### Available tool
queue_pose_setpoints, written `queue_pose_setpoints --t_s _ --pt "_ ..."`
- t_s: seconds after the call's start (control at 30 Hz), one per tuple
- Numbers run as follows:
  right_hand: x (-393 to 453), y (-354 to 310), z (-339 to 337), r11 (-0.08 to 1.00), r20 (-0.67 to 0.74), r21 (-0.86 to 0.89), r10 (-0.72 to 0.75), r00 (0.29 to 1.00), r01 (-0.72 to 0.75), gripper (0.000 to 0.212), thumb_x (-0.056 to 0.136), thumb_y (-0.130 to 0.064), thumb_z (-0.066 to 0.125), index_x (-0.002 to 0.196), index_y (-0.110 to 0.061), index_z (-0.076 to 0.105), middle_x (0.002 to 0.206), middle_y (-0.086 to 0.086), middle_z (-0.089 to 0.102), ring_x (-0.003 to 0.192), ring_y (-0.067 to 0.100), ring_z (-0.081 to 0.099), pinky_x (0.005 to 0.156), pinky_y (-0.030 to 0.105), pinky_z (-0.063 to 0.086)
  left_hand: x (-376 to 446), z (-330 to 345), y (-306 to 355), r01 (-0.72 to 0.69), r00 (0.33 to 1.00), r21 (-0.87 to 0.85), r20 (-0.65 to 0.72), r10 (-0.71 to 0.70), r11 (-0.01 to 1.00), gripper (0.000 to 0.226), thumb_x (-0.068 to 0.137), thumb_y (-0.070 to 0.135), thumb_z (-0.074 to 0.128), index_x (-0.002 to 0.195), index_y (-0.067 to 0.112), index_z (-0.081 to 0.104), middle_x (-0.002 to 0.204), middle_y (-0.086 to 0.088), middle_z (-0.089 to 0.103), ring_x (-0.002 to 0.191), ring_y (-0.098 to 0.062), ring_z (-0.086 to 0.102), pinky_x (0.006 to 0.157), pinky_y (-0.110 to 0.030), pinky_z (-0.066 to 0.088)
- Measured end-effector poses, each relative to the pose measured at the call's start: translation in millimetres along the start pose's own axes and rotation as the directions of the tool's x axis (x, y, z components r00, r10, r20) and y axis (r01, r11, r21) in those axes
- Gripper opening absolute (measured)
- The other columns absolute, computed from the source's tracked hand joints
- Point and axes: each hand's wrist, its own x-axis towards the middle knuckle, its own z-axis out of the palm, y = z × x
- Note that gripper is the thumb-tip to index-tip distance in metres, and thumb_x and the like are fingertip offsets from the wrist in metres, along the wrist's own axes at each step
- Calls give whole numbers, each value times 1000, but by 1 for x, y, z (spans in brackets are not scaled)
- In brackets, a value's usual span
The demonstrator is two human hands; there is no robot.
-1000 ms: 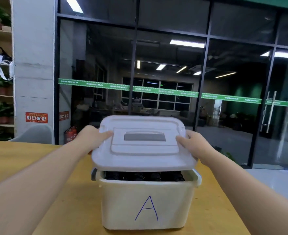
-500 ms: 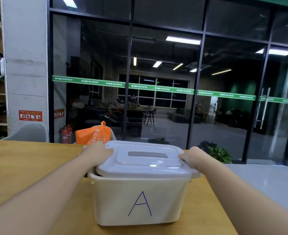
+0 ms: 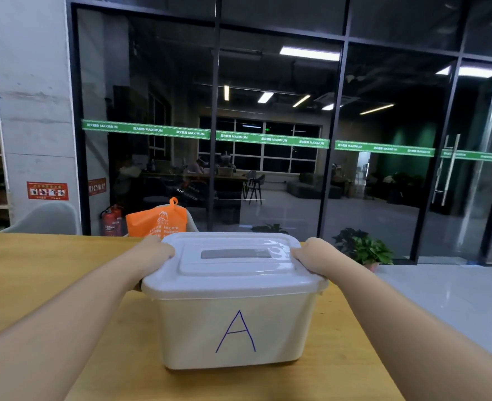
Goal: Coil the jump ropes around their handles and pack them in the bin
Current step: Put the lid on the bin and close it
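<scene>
While the one bin [image 3: 233, 328] stood on the table [image 3: 36, 270] between the two hands, its single lid [image 3: 233, 267] lay flat across the rim, and no jump ropes could be seen through the cloudy wall. The left hand [image 3: 152, 254] gripped the lid's left edge with fingers curled over it, and the right hand [image 3: 311, 256] gripped the right edge the same way, each clamped on the lid rather than hanging free. Judging by its look, the bin was stiff, smooth plastic, light for its bulk and a little slippery, so the safest hold seemed to be under the lip at either end, just below each grip. One letter A [image 3: 236, 332] was drawn on the wall nearest the wrists. Beyond the fingertips stood one orange bag [image 3: 158, 221]; farther left of the left grip was one red extinguisher [image 3: 111, 219], and past the right grip one potted plant [image 3: 366, 250].
</scene>
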Motion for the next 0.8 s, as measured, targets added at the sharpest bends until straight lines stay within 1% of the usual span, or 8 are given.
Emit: queue_pose_setpoints --t_s 0.07,0.1,0.17,0.3,0.47,0.6,0.7,0.8 --pt "-10 -1 0 990 28 -78 -119 992 121 38 101 -24 41 135 -8 45 130 13 54 94 24 57 64 26 42 3 4 1 -98 995 122 -10 100 988 61 96 15 41 151 23 16 150 -14 28 118 -31 47 80 -33 42" --pt "-11 -1 -1 984 43 -102 -142 989 146 45 102 -22 37 146 -12 34 145 11 44 110 26 56 76 30 46 1 5 3 -163 987 220 21 162 962 61 99 15 36 153 23 8 158 -8 10 136 -28 31 96 -34 35" --pt "-14 -1 0 966 89 -154 -196 976 208 47 104 -18 30 151 -13 25 151 7 38 128 28 48 99 36 41 0 4 6 -240 970 362 132 206 901 54 105 22 28 153 18 5 160 -4 -1 146 -22 12 112 -32 19" --pt "-6 -3 -2 950 149 -234 -176 973 207 42 105 -17 24 144 -10 36 144 10 45 129 28 46 104 36 37 1 -4 8 -239 968 426 174 180 873 50 106 26 24 152 15 12 160 -3 8 147 -21 9 116 -31 9" --pt "1 -6 -6 949 138 -185 -233 963 256 37 103 -22 38 132 -6 53 130 16 58 113 28 55 79 28 39 8 -4 12 -216 975 366 137 177 905 46 104 20 31 149 14 26 158 -4 20 145 -23 20 114 -31 17" --pt "3 1 -2 992 113 4 -128 985 129 52 99 -31 49 147 -15 36 127 10 58 101 22 58 63 18 39 4 1 13 -174 983 284 98 152 943 47 103 19 34 149 18 27 157 -4 23 142 -25 25 112 -33 23" --pt "-4 6 -4 980 112 144 123 986 -139 60 90 -48 59 136 -12 44 104 7 62 83 25 63 66 31 54 2 0 11 -14 999 138 36 9 990 58 99 23 47 151 18 22 150 -12 36 130 -33 41 105 -39 36" --pt "-5 12 -4 960 153 168 198 968 -223 54 84 -57 62 113 -12 58 112 12 67 97 32 66 84 44 57 -5 -8 7 239 968 -98 102 -229 966 47 89 32 65 127 8 53 112 -17 66 98 -37 65 87 -49 54"
